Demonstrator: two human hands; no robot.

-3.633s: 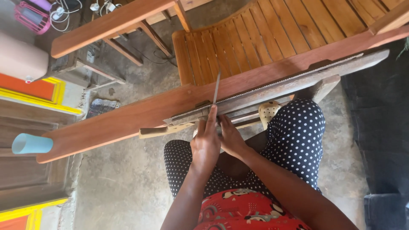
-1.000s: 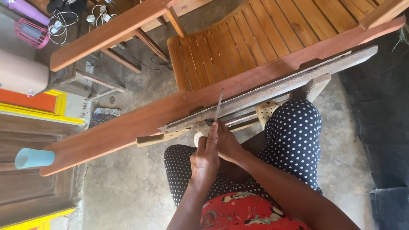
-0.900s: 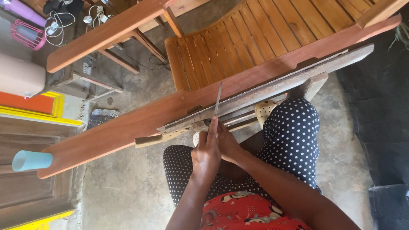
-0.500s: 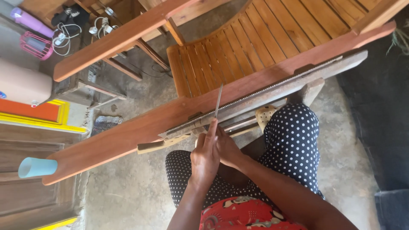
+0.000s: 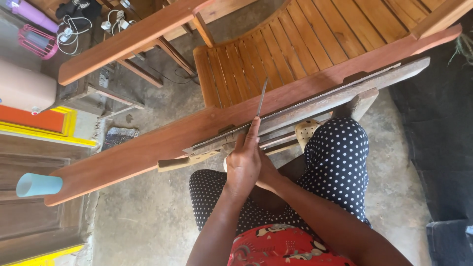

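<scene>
A rough concrete floor (image 5: 143, 231) with a slatted wooden chair (image 5: 295, 44) behind a long board (image 5: 148, 148).
Both hands clasp one slim file (image 5: 262, 98) across one saw blade (image 5: 305, 101) clamped along the board: left hand (image 5: 244, 165) on top, right hand (image 5: 268, 173) underneath. Since half a second ago, the file sits slightly nearer the saw's wooden handle (image 5: 187, 161); filing continues. One blue cup (image 5: 38, 184) caps the board's end.

I see soft, even daylight, faint shadows, no glare; the frame stays sharp, with slight wide-angle stretch at edges.
</scene>
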